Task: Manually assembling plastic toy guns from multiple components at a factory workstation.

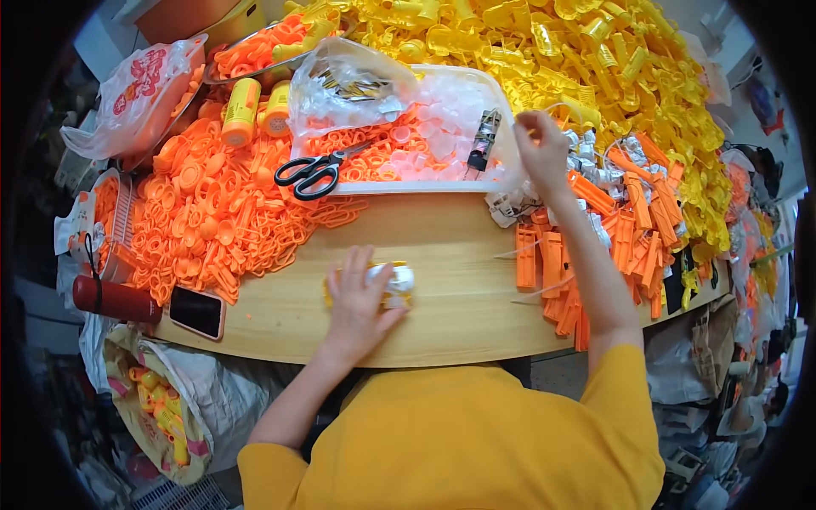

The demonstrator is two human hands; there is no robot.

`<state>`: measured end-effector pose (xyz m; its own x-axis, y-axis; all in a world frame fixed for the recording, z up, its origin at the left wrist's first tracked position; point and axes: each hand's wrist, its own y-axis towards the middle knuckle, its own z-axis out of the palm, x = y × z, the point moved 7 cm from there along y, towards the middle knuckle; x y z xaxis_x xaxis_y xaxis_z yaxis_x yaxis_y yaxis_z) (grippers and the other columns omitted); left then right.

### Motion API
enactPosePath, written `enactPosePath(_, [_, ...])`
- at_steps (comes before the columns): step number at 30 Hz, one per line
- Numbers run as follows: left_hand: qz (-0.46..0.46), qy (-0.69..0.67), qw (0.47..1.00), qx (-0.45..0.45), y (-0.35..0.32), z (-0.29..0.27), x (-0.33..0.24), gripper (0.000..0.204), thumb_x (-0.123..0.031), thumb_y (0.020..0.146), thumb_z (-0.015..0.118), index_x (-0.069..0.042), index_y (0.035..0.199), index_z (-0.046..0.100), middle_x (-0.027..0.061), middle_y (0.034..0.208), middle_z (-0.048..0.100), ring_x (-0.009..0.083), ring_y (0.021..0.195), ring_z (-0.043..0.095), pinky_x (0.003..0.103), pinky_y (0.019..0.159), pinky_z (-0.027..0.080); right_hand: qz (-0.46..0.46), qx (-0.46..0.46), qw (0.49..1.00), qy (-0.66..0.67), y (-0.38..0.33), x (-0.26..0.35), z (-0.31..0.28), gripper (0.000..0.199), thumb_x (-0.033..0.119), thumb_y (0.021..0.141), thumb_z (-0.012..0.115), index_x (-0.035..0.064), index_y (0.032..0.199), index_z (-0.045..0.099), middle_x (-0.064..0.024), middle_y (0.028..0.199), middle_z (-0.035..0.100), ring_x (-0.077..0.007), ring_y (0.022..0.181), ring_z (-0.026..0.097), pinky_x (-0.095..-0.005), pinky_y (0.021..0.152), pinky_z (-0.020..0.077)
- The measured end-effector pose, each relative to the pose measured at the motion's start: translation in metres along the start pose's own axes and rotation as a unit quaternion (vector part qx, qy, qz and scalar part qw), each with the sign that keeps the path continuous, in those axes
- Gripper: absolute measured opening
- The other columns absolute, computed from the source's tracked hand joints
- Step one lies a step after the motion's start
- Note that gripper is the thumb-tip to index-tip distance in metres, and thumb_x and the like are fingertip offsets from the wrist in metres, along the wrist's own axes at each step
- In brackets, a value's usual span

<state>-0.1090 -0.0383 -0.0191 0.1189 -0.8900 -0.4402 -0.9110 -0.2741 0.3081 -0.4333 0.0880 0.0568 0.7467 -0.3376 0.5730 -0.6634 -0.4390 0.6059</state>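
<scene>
My left hand rests on the wooden table, its fingers and thumb curved over a yellow plastic shell and holding it down. A white piece sits in that shell; part of both is hidden under the hand. My right hand is raised at the tray's right edge, fingertips pinched together. Whatever they pinch is too small to make out. Below that hand lie orange rectangular plastic parts and white wired pieces.
Orange parts heap up at left; yellow shells pile at the back. Black scissors lie against the white tray. A phone and red flask lie near the left edge, above an open sack.
</scene>
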Motion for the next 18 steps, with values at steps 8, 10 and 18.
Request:
enactPosePath(8, [0.042,-0.017,0.999,0.005,0.030,0.037,-0.044,0.066,-0.032,0.070,0.078,-0.008,0.125,0.050,0.0196,0.137,0.036,0.0393,0.132,0.030,0.062,0.104,0.020,-0.121,0.158,0.916,-0.347,0.054,-0.101,0.038,0.037,0.025,0.079,0.066,0.0089,0.112,0.058,-0.0095,0.115,0.060,-0.0292,0.110,0.053,-0.0423,0.094,0.0405])
enactPosePath(10, [0.041,-0.021,0.999,0.003,0.030,0.037,-0.045,0.067,-0.030,0.069,0.079,-0.007,0.125,0.050,0.0205,0.136,0.036,0.0397,0.132,0.030,0.063,0.104,0.019,-0.085,0.154,0.911,-0.373,0.056,-0.108,0.050,0.031,0.030,0.079,0.064,0.0100,0.103,0.061,-0.0088,0.108,0.063,-0.0289,0.103,0.057,-0.0512,0.090,0.0400])
enactPosePath(18, [0.041,-0.022,0.999,0.001,0.032,0.035,-0.046,0.070,-0.028,0.069,0.079,-0.005,0.127,0.049,0.0223,0.135,0.035,0.0406,0.130,0.031,0.063,0.104,0.019,-0.072,0.078,0.942,-0.317,0.066,-0.119,0.045,0.029,0.038,0.085,0.060,0.0087,0.087,0.065,-0.0121,0.092,0.066,-0.0278,0.092,0.060,-0.0438,0.081,0.0445])
